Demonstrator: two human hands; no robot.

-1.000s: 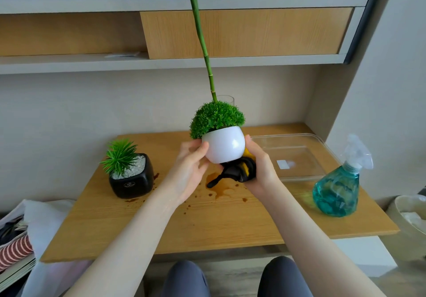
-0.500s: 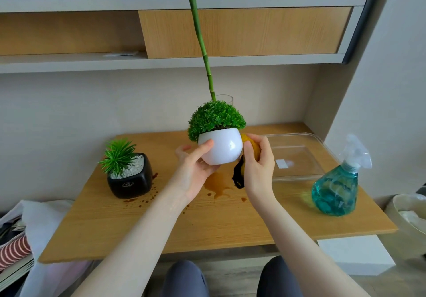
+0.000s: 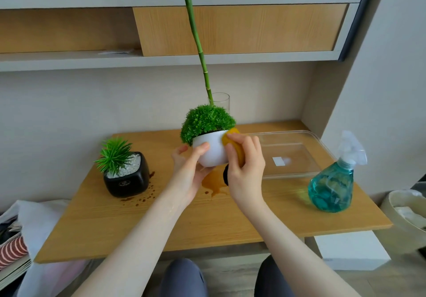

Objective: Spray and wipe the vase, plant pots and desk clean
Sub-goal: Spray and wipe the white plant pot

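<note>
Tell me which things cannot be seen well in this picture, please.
Head view only:
- Glass vase: lower part hidden behind the white pot and its plant.
- Cloth: mostly covered by the right hand.
- Desk stain: partly hidden under both hands.
- Green stem: top cut off by the upper edge.
- Left hand: fingers behind the pot.

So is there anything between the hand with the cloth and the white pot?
Only the cloth itself. The right hand presses the yellow cloth against the side of the white pot, which the left hand holds above the desk. Nothing else blocks it.
</note>
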